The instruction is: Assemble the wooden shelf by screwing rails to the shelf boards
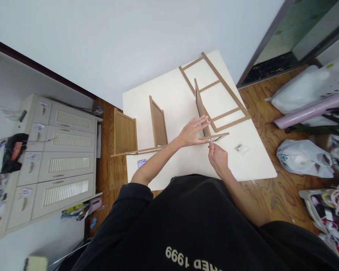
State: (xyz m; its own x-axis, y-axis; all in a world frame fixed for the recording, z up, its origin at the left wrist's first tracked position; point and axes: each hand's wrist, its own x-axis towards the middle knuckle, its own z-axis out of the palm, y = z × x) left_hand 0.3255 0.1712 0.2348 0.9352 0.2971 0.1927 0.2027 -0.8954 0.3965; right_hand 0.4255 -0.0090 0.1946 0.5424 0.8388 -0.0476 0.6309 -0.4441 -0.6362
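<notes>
A wooden shelf frame with upright panels lies on its side across the white table (180,165). My left hand (192,131), a ring on one finger, has its fingers spread against the near right wooden panel (200,103); its thumb lies along the edge rail. Just right of it, my right hand (219,156) is closed in a pinch against that rail, with a small pale tip showing at the fingers; its kind is too small to tell. Other wooden panels (159,122) (125,131) stand at the left. Behind the right panel lies a ladder-like wooden frame (226,84).
A phone (141,163) lies at the table's left front, and a small clear bag of hardware (242,149) at the right. White drawers (64,141) stand left. Plastic bags (303,158), a pink roll (313,110) and a filled basket (313,210) crowd the floor right.
</notes>
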